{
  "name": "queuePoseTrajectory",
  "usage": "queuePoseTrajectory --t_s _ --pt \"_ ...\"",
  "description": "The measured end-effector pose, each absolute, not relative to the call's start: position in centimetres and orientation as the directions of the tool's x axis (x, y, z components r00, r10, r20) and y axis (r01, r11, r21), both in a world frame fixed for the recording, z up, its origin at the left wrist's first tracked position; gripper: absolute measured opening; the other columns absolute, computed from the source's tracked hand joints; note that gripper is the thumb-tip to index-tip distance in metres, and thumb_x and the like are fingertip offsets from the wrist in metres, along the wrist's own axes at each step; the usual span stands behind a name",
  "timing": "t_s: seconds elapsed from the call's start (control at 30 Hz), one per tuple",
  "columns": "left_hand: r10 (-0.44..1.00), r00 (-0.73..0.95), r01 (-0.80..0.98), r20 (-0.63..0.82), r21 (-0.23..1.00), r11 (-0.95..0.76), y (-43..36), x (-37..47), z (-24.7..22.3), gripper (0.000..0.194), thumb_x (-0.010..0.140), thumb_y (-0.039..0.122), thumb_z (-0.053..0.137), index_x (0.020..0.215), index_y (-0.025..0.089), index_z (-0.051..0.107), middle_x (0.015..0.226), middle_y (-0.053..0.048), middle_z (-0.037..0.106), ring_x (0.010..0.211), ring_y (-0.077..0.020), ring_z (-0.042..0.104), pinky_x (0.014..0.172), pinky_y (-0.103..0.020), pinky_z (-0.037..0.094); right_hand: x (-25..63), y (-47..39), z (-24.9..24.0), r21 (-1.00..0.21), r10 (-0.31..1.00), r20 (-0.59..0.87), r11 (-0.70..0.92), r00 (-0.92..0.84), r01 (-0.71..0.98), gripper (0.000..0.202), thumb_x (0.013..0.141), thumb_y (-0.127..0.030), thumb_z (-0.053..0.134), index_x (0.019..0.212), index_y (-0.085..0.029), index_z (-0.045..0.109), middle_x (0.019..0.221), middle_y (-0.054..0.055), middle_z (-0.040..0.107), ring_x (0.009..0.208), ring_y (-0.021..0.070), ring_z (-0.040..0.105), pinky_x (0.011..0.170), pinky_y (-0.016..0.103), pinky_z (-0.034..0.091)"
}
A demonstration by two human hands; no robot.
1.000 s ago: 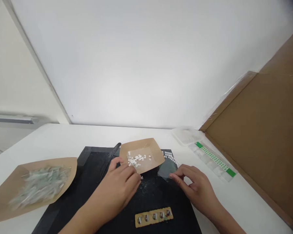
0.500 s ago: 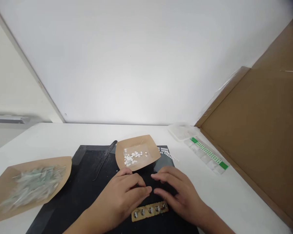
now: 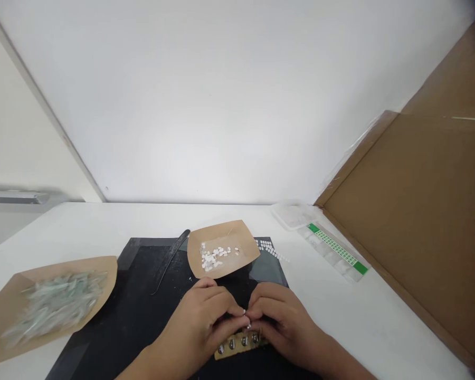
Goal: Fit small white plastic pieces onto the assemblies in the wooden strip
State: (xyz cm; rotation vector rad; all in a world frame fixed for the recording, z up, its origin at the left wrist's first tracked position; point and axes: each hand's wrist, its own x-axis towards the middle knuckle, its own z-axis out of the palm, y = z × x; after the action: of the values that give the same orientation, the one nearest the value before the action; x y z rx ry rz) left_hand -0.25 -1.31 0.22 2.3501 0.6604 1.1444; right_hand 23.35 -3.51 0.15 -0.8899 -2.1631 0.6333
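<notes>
Above a tan strip (image 3: pixel 237 344) set with a row of round, shiny dark pieces, my two hands meet fingertip to fingertip. My left hand (image 3: pixel 206 319) is closed in a pinch of thumb and index finger. My right hand (image 3: pixel 283 322) pinches from the other side, its fingertips against those of the left. Tiny white bits (image 3: pixel 248 326) show between the fingertips; their exact shape is too small to tell. The right hand covers the strip's right end. Just beyond the hands, a brown paper tray (image 3: pixel 247 243) holds many small white pieces (image 3: pixel 211 260).
A black mat (image 3: pixel 142 301) lies under the work, with dark tweezers (image 3: pixel 170 261) on it. A second paper tray (image 3: pixel 3 301) at left holds clear packets. Small white stickers (image 3: pixel 275 252), a green-labelled clear packet (image 3: pixel 338 250) and a cardboard box (image 3: pixel 411 221) are at right.
My right hand has moved left and closed its fingers, and its fingertips now meet those of my left hand. White bits have come into view between them.
</notes>
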Motion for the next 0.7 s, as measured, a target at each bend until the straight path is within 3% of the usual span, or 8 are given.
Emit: queuePoseTrajectory --t_s 0.17,0.27,0.4,0.57,0.7 --pt "0.531 0.59 0.232 0.609 0.502 -0.833 -1.9 0.5 0.6 0.014 0.102 0.015 0.066 0.089 0.018 0.063 0.082 0.002 0.074 0.071 -0.0131 0.067 0.074 -0.032 0.04 23.5 -3.5 0.2 -0.686 0.751 0.386 0.622 -0.536 0.377 0.011 0.094 -0.025 0.078 0.091 -0.022 0.068 0.091 0.002 0.072 0.081 0.0146 0.066 0.072 0.025 0.05" --pt "0.54 0.585 0.224 0.605 0.519 -0.825 -2.0 0.3 0.5 0.008 0.102 0.017 0.068 0.094 0.018 0.066 0.084 0.002 0.075 0.072 -0.0136 0.067 0.073 -0.032 0.04 23.6 -3.5 0.6 -0.715 0.754 0.347 0.598 -0.558 0.363 0.019 0.089 -0.032 0.085 0.094 -0.022 0.071 0.093 0.003 0.072 0.081 0.015 0.067 0.072 0.025 0.051" --pt "0.56 0.561 0.224 0.61 0.539 -0.812 -1.8 0.2 0.5 0.004 0.102 0.019 0.068 0.098 0.019 0.069 0.085 0.001 0.075 0.073 -0.0142 0.068 0.073 -0.031 0.042 23.5 -3.4 1.0 -0.736 0.773 0.337 0.572 -0.538 0.361 0.011 0.099 -0.028 0.074 0.091 -0.021 0.072 0.091 0.003 0.072 0.081 0.0141 0.067 0.073 0.024 0.051" --pt "0.495 0.548 0.202 0.674 0.468 -0.861 -1.7 0.4 0.8 0.004 0.103 0.017 0.067 0.102 0.018 0.07 0.09 0.0 0.078 0.077 -0.0138 0.072 0.074 -0.031 0.045 23.4 -3.4 1.1 -0.729 0.812 0.353 0.55 -0.464 0.407 0.009 0.099 -0.024 0.069 0.092 -0.021 0.073 0.088 0.004 0.068 0.078 0.0155 0.066 0.068 0.026 0.051" --pt "0.468 0.51 0.24 0.722 0.403 -0.883 -1.4 0.3 0.7 0.015 0.105 0.012 0.061 0.118 0.015 0.069 0.097 -0.004 0.08 0.082 -0.015 0.075 0.078 -0.032 0.05 24.9 -2.4 1.3 -0.731 0.872 0.366 0.485 -0.324 0.48 0.016 0.102 -0.031 0.065 0.094 -0.023 0.077 0.087 0.004 0.07 0.075 0.0172 0.066 0.067 0.029 0.052"
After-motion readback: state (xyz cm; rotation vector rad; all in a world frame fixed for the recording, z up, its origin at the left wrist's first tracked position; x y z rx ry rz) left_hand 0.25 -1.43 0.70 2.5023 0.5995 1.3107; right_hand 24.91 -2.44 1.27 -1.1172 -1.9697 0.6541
